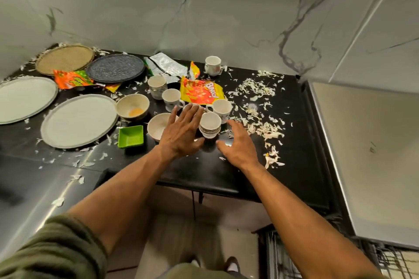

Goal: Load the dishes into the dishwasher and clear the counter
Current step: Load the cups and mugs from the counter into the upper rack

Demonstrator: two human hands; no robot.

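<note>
Both hands, left (181,133) and right (238,145), spread, holding nothing. Cup (210,125) sits between fingers, probably stacked; grip low, lift straight.

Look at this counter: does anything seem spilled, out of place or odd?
Yes. Pale vegetable scraps are strewn across the black counter, thickest to the right of the cups. Empty snack wrappers lie among the crockery, and one bowl holds an orange residue.
</note>
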